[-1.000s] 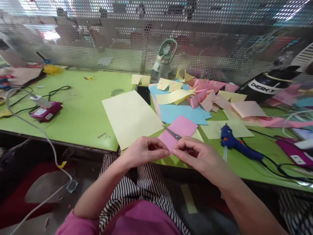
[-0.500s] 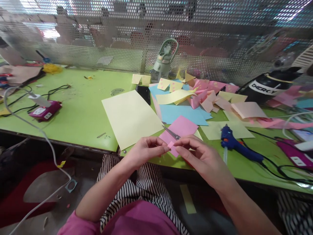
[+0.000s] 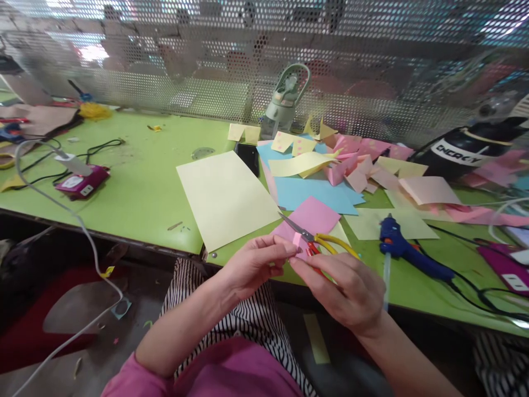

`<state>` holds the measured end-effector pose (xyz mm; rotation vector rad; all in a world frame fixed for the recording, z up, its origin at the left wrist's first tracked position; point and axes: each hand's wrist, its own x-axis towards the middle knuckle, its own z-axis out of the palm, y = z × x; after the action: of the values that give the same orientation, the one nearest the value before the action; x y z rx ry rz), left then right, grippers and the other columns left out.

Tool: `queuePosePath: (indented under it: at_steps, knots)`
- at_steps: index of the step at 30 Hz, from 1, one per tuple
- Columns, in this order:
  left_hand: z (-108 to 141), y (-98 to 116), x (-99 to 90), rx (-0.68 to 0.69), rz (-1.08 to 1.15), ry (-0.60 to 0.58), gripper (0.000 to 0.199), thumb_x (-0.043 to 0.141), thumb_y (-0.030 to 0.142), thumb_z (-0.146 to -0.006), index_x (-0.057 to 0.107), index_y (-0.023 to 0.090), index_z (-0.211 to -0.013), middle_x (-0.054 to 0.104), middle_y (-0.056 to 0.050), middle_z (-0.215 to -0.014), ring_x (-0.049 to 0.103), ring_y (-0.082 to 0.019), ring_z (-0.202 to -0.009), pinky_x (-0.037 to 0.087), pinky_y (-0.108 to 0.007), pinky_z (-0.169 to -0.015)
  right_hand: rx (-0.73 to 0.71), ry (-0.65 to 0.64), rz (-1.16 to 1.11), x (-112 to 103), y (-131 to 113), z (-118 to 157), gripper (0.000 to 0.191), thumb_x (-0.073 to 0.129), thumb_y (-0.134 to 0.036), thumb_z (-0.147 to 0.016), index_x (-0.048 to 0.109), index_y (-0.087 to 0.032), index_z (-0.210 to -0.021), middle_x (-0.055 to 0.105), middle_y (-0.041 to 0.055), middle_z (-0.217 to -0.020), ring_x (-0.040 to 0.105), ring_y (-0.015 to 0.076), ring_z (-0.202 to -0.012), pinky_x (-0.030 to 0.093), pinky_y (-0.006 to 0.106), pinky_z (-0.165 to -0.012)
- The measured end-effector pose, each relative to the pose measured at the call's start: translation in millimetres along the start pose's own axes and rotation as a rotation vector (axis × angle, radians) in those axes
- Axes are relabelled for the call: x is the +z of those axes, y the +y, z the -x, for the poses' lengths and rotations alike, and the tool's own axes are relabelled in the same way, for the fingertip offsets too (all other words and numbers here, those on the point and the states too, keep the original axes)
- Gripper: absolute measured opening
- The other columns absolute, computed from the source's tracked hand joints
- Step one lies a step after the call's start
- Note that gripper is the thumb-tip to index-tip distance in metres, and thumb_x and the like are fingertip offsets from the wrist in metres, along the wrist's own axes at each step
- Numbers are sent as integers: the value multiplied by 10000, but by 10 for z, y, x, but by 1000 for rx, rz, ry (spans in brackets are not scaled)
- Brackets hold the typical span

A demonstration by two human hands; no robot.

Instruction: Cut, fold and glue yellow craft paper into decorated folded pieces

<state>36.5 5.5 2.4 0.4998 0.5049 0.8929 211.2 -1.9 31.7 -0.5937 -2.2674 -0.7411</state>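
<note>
Between the fingertips of my left hand point(image 3: 259, 262) is a small piece of pink paper point(image 3: 296, 240), its upper end sticking out. My right hand point(image 3: 345, 286) pinches at the same spot, thumb and forefinger touching the left fingertips; the lower part of the piece is hidden by fingers. Just beyond lie scissors point(image 3: 308, 236) with one yellow and one red handle, blades pointing away to the left, resting on a square pink sheet point(image 3: 317, 212). A large pale yellow sheet point(image 3: 227, 198) lies to the left of it.
Blue paper point(image 3: 316, 193) and several cut or folded pieces pile up behind. A blue glue gun point(image 3: 403, 248) with its cable lies at the right. Farther back stand a green bottle point(image 3: 281, 107) and a black bottle point(image 3: 463, 151); a phone point(image 3: 248, 158) and a purple power socket point(image 3: 85, 182) lie leftward.
My right hand has moved lower, uncovering the scissors' yellow and red handles. The small pink piece is turned more upright in my fingertips. The view has shifted slightly.
</note>
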Motion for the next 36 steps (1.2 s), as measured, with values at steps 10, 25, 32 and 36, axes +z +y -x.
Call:
queuePosePath:
  at_steps: [10, 25, 32, 36]
  knots:
    - [21, 5, 6, 154, -224, 111, 241, 833, 337, -685, 678, 162, -743, 629, 35, -713, 448, -42, -568, 336, -204, -565, 536, -127, -389, -83, -118, -41, 87, 652, -191, -887, 654, -269, -925, 639, 16, -868, 639, 151, -742, 528, 280, -609]
    - [76, 7, -24, 337, -528, 128, 184, 770, 323, -767, 690, 158, -778, 673, -12, -747, 586, -108, -681, 461, -242, -643, 904, -167, -564, -73, -142, -129, 35, 670, -276, -883, 659, -250, -863, 580, 1, -844, 494, 104, -601, 444, 261, -517]
    - [86, 32, -68, 332, -532, 50, 153, 778, 294, -770, 714, 159, -806, 676, -16, -784, 605, -112, -715, 481, -244, -680, 916, -178, -584, -73, -125, -122, 75, 681, -316, -871, 664, -248, -843, 577, 10, -839, 492, 110, -590, 455, 266, -510]
    - [91, 15, -81, 323, -566, 39, 145, 759, 290, -784, 706, 158, -815, 648, -9, -784, 570, -101, -695, 453, -238, -655, 962, -199, -636, -69, -124, -112, 92, 681, -343, -868, 683, -252, -877, 599, 14, -868, 503, 108, -592, 458, 265, -505]
